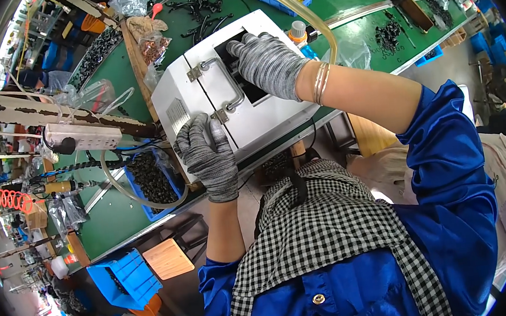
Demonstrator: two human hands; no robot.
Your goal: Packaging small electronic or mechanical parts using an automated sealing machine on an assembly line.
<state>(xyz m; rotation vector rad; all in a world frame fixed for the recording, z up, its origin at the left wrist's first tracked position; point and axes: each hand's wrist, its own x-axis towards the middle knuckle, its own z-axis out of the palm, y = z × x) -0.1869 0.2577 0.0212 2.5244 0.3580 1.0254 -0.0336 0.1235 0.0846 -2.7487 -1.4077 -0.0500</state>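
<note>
A white metal box [290, 113] with a hinged panel stands at a slant on the green workbench. A metal handle [234, 80] and two hinges are fixed on its top, beside a dark rectangular opening [251, 92]. My right hand [269, 65], in a grey knit glove, reaches over this opening with its fingers bent down into it. Its fingertips are hidden, and so is whatever they may hold. My left hand [209, 159], gloved alike, lies on the box's near left part by the lower hinge, its fingers stretched out against the surface.
A blue bin [156, 211] of small black parts sits left of the box. Clear tubing [329, 35] arcs past its right side. Black lever-like parts [198, 5] lie behind it. A power strip [83, 136] hangs at left, above a blue crate [124, 280] lower down.
</note>
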